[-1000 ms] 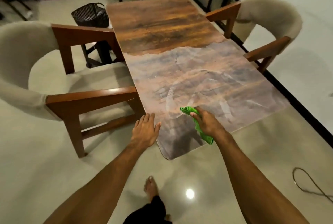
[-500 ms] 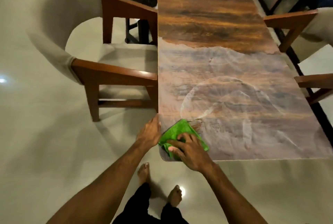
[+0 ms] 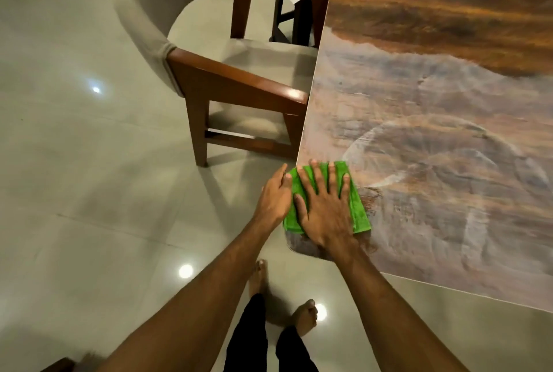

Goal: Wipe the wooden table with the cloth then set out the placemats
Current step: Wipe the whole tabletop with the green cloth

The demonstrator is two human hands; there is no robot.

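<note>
A green cloth (image 3: 359, 210) lies flat on the near left corner of the wooden table (image 3: 434, 132). My right hand (image 3: 324, 208) presses on it with fingers spread straight. My left hand (image 3: 273, 196) rests at the table's left edge, its fingertips touching the cloth's left side. The near half of the tabletop looks dull grey with curved wipe streaks; the far half is darker, glossy brown. No placemats are in view.
A wooden armchair (image 3: 236, 87) with a beige cushioned back stands pushed against the table's left side. Glossy tiled floor (image 3: 89, 192) spreads to the left and below. My bare feet (image 3: 302, 316) stand just before the table's near corner.
The cloth has gone from bunched in my right hand to spread flat at the corner, with my right palm now flat on it. My left hand shifted to the cloth's edge. The view dropped closer.
</note>
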